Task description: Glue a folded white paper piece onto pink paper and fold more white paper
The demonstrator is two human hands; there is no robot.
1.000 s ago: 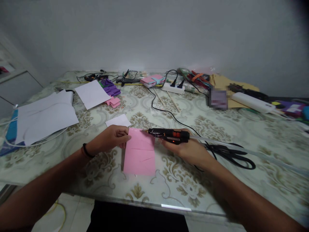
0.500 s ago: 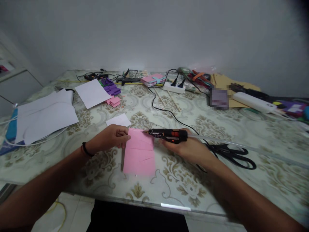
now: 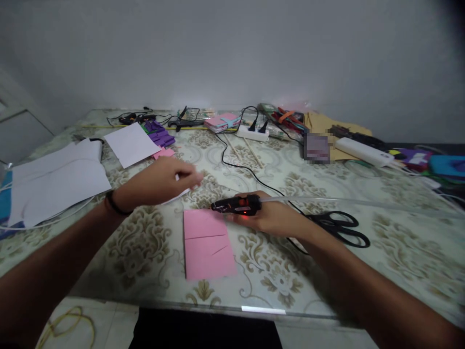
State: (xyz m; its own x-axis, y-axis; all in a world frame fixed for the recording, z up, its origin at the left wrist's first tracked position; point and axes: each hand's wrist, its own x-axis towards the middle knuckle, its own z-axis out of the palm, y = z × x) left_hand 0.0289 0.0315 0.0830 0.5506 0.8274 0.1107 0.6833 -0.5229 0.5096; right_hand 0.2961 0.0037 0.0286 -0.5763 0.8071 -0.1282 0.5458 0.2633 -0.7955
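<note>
We have the pink card (image 3: 208, 257) lying on the table (image 3: 152, 276), whose glossy top is patterned with brown floral scrolls. The card is a smooth, matte rectangle, with a straight dark line across it and a shorter slanted one lower down.

Our left hand (image 3: 163, 180), at eleven o'clock from the card, is released and clear of it, fingers loosely bent above the white slip (image 3: 178, 195); a dark band (image 3: 116, 203) circles its wrist. Our right hand (image 3: 267, 215), toward two o'clock, is wrapped around the black gun (image 3: 236, 205), which glows red at one spot. A long, translucent stick (image 3: 308, 199) runs out of its rear toward three o'clock. The gun's nose points toward nine o'clock, at the card's top edge; that part is blurry, so we can't say whether the tip touches.

At three o'clock lie the scissors (image 3: 339, 228), with rounded black loops. At ten o'clock spread thin white sheets (image 3: 58, 179) with uneven edges. Toward eleven, we see a flat white square (image 3: 131, 144) beside folded purple strips (image 3: 162, 136). At one o'clock sits the glossy white power strip (image 3: 254, 133), two black plugs in it.
</note>
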